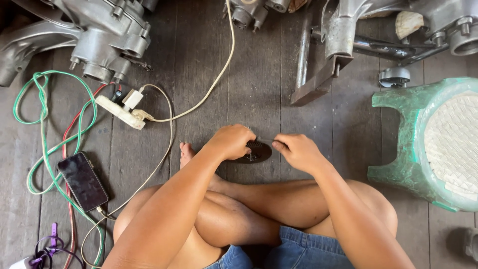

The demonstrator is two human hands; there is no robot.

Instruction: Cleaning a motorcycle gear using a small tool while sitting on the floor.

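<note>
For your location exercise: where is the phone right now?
The black phone lies on the wooden floor at the person's left, among green cable loops.

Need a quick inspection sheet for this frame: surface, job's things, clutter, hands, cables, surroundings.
Surface: dark wooden plank floor; the person sits on it cross-legged.
Job's things: dark round disc with a toothed edge and a small cross-shaped fitting at its centre, low over the floor before the shins.
Clutter: black phone lying flat at left; white power strip with a white plug adapter.
Hands: left hand grips the disc's left edge; right hand pinches a thin grey tool at its upper rim.
Cables: green cable, red cable and cream cable looped loosely across the floor.
Surroundings: grey metal engine casings along the top; green stool with woven seat at right.
</note>
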